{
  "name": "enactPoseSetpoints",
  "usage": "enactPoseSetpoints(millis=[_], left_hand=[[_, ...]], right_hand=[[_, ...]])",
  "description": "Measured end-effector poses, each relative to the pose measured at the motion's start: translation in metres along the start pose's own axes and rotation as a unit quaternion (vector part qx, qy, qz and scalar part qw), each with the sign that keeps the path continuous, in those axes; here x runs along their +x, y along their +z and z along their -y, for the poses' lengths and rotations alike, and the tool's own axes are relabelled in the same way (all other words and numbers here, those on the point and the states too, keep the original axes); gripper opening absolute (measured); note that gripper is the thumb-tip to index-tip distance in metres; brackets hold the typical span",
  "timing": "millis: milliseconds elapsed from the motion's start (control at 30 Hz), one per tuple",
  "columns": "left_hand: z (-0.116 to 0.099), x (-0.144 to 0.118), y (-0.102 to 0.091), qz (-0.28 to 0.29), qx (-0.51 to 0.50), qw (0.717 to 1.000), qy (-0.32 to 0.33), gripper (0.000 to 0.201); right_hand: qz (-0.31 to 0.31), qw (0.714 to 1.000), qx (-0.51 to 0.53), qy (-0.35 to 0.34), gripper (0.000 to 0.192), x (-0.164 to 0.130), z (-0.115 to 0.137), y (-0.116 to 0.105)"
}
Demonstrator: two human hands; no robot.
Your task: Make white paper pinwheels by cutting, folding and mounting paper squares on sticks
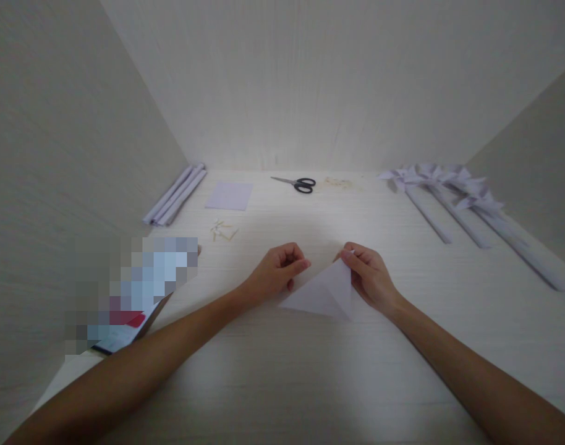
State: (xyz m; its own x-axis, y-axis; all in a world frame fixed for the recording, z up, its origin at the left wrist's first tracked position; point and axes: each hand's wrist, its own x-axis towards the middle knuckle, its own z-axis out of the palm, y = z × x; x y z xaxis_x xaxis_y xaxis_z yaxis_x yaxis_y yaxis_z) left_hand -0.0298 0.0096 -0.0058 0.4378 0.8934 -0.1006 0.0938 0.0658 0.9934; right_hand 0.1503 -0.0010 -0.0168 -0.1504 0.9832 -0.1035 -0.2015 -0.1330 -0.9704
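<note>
A pale lilac paper folded into a triangle [323, 294] lies on the white table in front of me. My right hand [369, 277] pinches its upper right corner between thumb and fingers. My left hand [277, 271] rests curled just left of the triangle, its fingertips close to the paper's left edge; contact with the paper is hard to tell.
Black-handled scissors [297, 183] lie at the back centre. A flat lilac sheet [229, 195] and rolled paper tubes [175, 195] sit back left, small pegs [222, 231] nearby. Several paper pinwheels on sticks [454, 191] lie at right. A packet [129, 321] sits at left. Walls enclose three sides.
</note>
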Motion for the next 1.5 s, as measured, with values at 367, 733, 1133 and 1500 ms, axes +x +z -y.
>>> enactPoseSetpoints(millis=[367,733,1133,1500], left_hand=[[-0.005,-0.006,-0.001,0.053,0.186,0.980,0.052,0.027],[-0.006,-0.007,-0.005,0.050,0.238,0.966,0.088,0.022],[0.004,0.000,-0.014,-0.068,0.112,0.991,0.037,0.019],[-0.004,-0.001,0.009,0.025,0.232,0.968,0.086,0.027]], right_hand=[[-0.064,0.996,0.029,-0.045,0.026,0.003,-0.002,-0.008],[-0.074,0.991,0.010,-0.106,0.024,0.009,-0.003,-0.020],[-0.160,0.971,0.038,-0.176,0.027,0.017,0.011,-0.038],[-0.050,0.992,-0.067,-0.092,0.028,0.001,0.004,0.000]])
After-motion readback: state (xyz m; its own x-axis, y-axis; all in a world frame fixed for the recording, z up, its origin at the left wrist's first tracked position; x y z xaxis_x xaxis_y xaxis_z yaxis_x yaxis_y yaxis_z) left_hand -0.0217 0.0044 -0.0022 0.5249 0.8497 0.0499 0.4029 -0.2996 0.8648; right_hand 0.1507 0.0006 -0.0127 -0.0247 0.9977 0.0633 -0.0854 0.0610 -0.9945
